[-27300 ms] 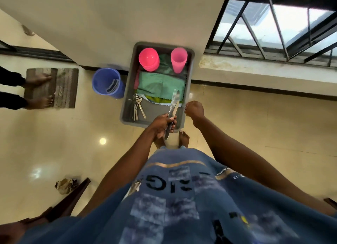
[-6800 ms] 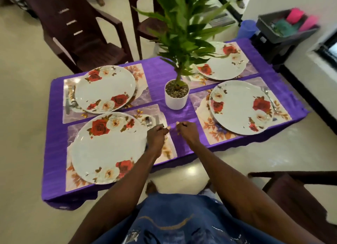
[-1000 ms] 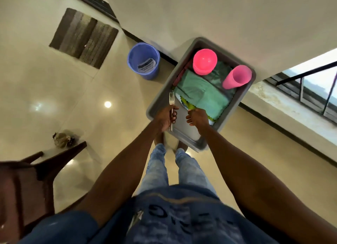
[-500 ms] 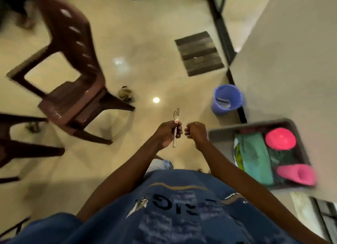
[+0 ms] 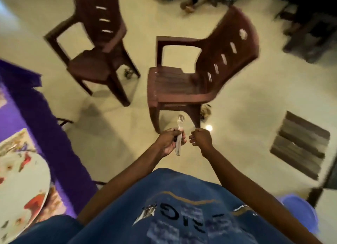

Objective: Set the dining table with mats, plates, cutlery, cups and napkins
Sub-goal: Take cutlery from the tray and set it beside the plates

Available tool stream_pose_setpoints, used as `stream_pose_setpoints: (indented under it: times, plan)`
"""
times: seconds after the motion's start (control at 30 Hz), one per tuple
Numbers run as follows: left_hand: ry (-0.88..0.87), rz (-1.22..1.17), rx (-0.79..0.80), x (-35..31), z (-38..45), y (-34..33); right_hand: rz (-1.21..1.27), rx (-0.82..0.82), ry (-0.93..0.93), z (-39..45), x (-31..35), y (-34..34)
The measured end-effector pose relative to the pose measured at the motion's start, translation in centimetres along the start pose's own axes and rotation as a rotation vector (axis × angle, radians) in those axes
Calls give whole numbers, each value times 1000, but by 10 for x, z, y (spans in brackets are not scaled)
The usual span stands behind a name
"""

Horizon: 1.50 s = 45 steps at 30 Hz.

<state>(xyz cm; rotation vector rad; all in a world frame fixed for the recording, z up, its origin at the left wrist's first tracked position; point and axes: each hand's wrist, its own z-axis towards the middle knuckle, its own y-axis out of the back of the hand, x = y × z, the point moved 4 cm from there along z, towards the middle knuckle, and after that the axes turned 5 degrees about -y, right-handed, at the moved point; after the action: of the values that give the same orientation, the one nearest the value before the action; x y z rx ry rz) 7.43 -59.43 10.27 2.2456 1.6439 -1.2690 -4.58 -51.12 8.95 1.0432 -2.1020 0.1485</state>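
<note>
A slim, shiny metal fork (image 5: 179, 134) stands nearly upright in the left hand (image 5: 170, 141), whose fingers (image 5: 182, 140) curl round its flat handle; the tines rise above the fingers and the handle end pokes out below them. Just beside it, apart, the right hand (image 5: 200, 139) is clenched into a loose fist holding nothing. Beyond the fingers stand two dark brown moulded plastic chairs (image 5: 197, 76) with slotted backs on a glossy cream tiled floor (image 5: 246, 105). Far left of the fingers, the worktop (image 5: 36, 116) wears a purple cloth and carries a round white plate (image 5: 20, 185) with red flowers. To the right lies a striped ribbed doormat (image 5: 300, 143).
</note>
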Motion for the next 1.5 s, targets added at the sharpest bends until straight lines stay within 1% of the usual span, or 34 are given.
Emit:
stream_pose_setpoints:
  times: [0.1, 0.2, 0.27, 0.37, 0.5, 0.57, 0.7, 0.8, 1.0, 1.1, 1.2, 1.4, 1.5]
  plan:
    - [-75, -176, -184, -34, 5, 44, -133, 156, 78, 13, 41, -62]
    - [-137, -255, -351, -55, 5, 85, -239, 273, 168, 17, 79, -111]
    - [-176, -344, -437, -65, 1, 108, -274, 357, 182, 20, 100, -143]
    - [-233, -479, -560, -79, -7, 136, -339, 501, 152, 28, 121, -194]
    - [-297, -634, -703, -91, -14, 163, -515, 697, 146, 37, 140, -258]
    - [-340, -725, -804, -97, -14, 175, -610, 823, 173, 37, 155, -288]
    - [-377, -877, -986, -110, -14, 183, -765, 988, 250, 25, 183, -322]
    - [-461, -991, -1051, -122, -13, 180, -851, 1114, 274, 17, 196, -345]
    - [-605, -1133, -1213, -123, -41, 186, -1004, 1273, 280, 0, 184, -383]
    - [-684, -1203, -1341, -111, -66, 200, -1084, 1370, 300, -26, 165, -408]
    - [-730, -1273, -1426, -100, -90, 221, -1130, 1450, 341, -59, 146, -436]
    - [-717, -1423, -1477, -84, -123, 280, -1225, 1537, 431, -111, 110, -492]
    - [-705, -1493, -1506, -91, -144, 312, -1279, 1557, 448, -134, 95, -523]
